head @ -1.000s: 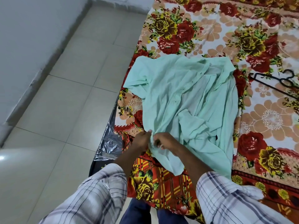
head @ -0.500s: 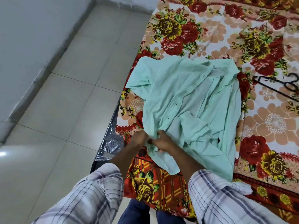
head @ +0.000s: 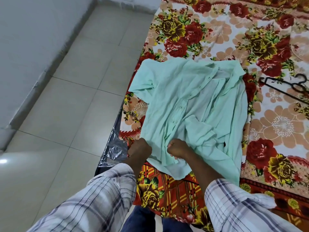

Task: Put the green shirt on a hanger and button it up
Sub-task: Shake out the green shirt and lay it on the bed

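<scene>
1. Head view only. Green shirt (head: 192, 104) lies spread and rumpled on the floral bedsheet (head: 275, 123), front open, collar at the far end, hem toward the person and draping over the bed edge.
2. L hand (head: 139, 148) fisted tight on the shirt's near-left hem edge; cloth bunched in the grip.
3. R hand (head: 178, 149) also fisted, on the hem/placket just right of L hand. The two are close but apart.
4. Black hanger (head: 284, 87) flat on the sheet, right of the shirt's collar end, near but not touching; partly cut off by frame edge.
5. Handling (judgement): thin, light, limp fabric w/ no stiffness; will slump and fold wherever unsupported, creases easily. Not fragile.
6. Best hold pts, judged: collar/shoulder seams for loading the hanger; placket edges, pinched near each button, for closing.
7. Shirt not yet on hanger; nothing visibly buttoned.
</scene>
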